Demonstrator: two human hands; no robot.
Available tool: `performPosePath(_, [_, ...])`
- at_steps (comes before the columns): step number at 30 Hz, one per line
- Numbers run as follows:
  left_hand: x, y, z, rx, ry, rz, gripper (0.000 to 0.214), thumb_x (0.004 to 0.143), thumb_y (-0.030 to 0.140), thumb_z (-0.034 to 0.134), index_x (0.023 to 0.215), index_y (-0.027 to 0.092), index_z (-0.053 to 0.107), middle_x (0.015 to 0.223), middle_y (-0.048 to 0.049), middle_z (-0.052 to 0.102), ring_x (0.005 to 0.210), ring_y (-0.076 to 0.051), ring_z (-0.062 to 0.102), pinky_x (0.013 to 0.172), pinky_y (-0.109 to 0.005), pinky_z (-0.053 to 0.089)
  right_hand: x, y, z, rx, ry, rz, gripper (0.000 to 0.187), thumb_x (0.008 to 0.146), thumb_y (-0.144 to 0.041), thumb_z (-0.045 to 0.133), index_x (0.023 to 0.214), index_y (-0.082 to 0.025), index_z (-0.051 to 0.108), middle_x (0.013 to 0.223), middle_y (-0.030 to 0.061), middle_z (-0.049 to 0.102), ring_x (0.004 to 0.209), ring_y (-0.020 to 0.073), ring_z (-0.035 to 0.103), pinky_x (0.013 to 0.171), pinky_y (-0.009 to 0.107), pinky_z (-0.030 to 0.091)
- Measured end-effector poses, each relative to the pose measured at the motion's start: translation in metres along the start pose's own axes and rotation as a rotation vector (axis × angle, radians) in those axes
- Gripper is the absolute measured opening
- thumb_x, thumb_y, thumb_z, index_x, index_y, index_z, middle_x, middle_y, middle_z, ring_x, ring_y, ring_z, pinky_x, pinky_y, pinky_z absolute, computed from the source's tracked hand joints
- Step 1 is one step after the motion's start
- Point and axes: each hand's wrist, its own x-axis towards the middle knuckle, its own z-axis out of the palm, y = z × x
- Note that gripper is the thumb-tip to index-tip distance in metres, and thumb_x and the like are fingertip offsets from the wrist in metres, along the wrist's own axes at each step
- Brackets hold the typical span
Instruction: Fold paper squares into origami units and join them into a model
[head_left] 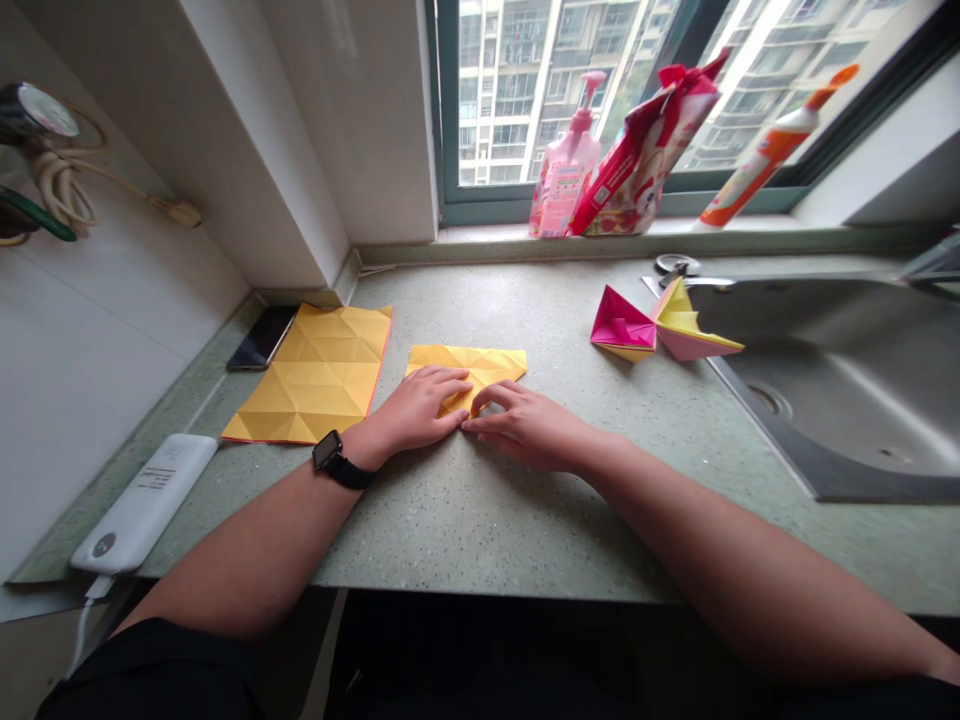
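A yellow folded paper [480,362] lies on the green speckled counter [480,510] in front of me. My left hand [416,408], with a black watch on its wrist, rests flat on the paper's left part, fingers stretched. Pressing down on the paper's near edge beside it is my right hand [525,425], its fingers curled and pinching a flap. The two hands touch at the fingertips.
A larger creased yellow sheet [319,375] lies to the left, a dark phone [262,337] beyond it and a white power bank [146,503] near the edge. Two folded pink-and-yellow paper shapes [660,325] sit by the steel sink [847,380]. Bottles and a pouch [637,150] stand on the windowsill.
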Motion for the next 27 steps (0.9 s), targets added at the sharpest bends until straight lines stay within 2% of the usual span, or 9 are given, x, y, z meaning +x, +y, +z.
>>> performPosePath(8, [-0.003, -0.001, 0.001, 0.008, -0.003, -0.036, 0.036, 0.106, 0.041, 0.065, 0.135, 0.024, 0.077, 0.159, -0.0133, 0.061, 0.151, -0.034, 0.054, 0.130, -0.056, 0.044, 0.001, 0.004, 0.000, 0.074, 0.018, 0.077, 0.023, 0.104, -0.019, 0.069, 0.113, -0.030, 0.087, 0.118, 0.0086, 0.079, 0.106, 0.0244, 0.074, 0.097, 0.042, 0.061])
performPosePath(13, [-0.003, -0.002, 0.000, 0.015, -0.021, -0.050, 0.042, 0.105, 0.044, 0.067, 0.142, 0.024, 0.074, 0.160, -0.0143, 0.059, 0.151, -0.034, 0.053, 0.130, -0.056, 0.043, 0.001, 0.011, -0.001, 0.032, 0.053, 0.134, 0.025, 0.105, -0.019, 0.064, 0.110, -0.027, 0.087, 0.117, 0.0082, 0.081, 0.103, 0.0230, 0.074, 0.097, 0.041, 0.060])
performPosePath(18, [-0.004, -0.003, 0.000, 0.001, -0.015, -0.045, 0.046, 0.103, 0.048, 0.070, 0.143, 0.026, 0.073, 0.163, -0.0135, 0.057, 0.152, -0.035, 0.052, 0.131, -0.056, 0.043, -0.004, 0.029, -0.008, -0.074, 0.095, 0.241, 0.026, 0.107, -0.027, 0.064, 0.100, -0.028, 0.089, 0.116, 0.0089, 0.081, 0.102, 0.0256, 0.072, 0.098, 0.045, 0.060])
performPosePath(23, [-0.005, -0.005, 0.000, -0.015, -0.024, -0.057, 0.048, 0.102, 0.049, 0.072, 0.144, 0.025, 0.073, 0.166, -0.0146, 0.054, 0.154, -0.036, 0.051, 0.131, -0.058, 0.041, -0.014, 0.048, -0.015, -0.165, 0.117, 0.390, 0.027, 0.107, -0.036, 0.066, 0.095, -0.031, 0.090, 0.124, 0.0099, 0.079, 0.112, 0.0314, 0.070, 0.099, 0.050, 0.060])
performPosePath(27, [-0.005, -0.006, 0.000, -0.030, -0.032, -0.063, 0.048, 0.102, 0.050, 0.072, 0.144, 0.026, 0.072, 0.168, -0.0144, 0.053, 0.155, -0.037, 0.050, 0.132, -0.060, 0.040, -0.018, 0.061, -0.016, -0.209, 0.151, 0.495, 0.030, 0.107, -0.034, 0.065, 0.091, -0.029, 0.090, 0.120, 0.0122, 0.080, 0.113, 0.0341, 0.071, 0.101, 0.053, 0.058])
